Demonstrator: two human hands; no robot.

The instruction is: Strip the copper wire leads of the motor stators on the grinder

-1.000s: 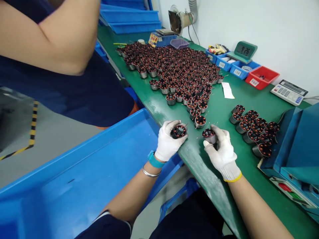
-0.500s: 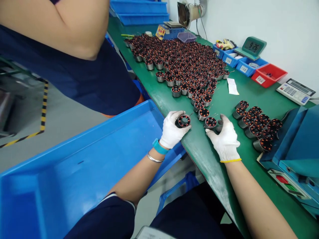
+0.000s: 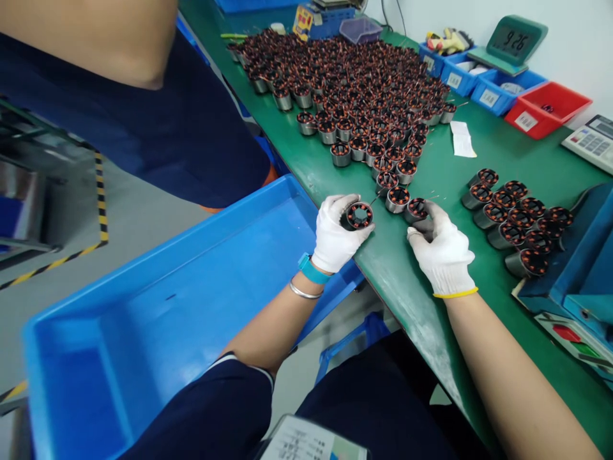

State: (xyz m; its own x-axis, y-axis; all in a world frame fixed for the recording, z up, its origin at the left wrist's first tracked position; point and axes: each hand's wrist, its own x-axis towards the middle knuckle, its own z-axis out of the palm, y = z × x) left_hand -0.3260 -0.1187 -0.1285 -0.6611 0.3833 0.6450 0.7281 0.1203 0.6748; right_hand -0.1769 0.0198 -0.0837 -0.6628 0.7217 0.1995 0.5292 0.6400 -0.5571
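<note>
My left hand [image 3: 338, 233], in a white glove, grips a motor stator [image 3: 359, 216] tilted so its copper-wound face points up at me. It is held above the table's edge, and a thin lead sticks out from it. My right hand [image 3: 443, 246], gloved too, has its thumb and fingers curved around the near right side of another stator [image 3: 416, 209] standing on the green table. That stator is beside a further stator [image 3: 397, 199] at the tip of the large group. Part of its side is hidden by my fingers.
Many stators [image 3: 345, 89] crowd the table's far part. Several more stators [image 3: 507, 217] stand at right by a blue machine [image 3: 589, 268]. Below left lies a big blue tray [image 3: 191, 281]. Small bins [image 3: 498, 92], a clock [image 3: 517, 39] and a calculator [image 3: 591, 142] line the wall. A co-worker's arm [image 3: 105, 38] is at upper left.
The view has shifted, so the table's contents sit higher in the picture. My right hand and its stator have moved slightly relative to the neighbouring stator. My left hand keeps its stator.
</note>
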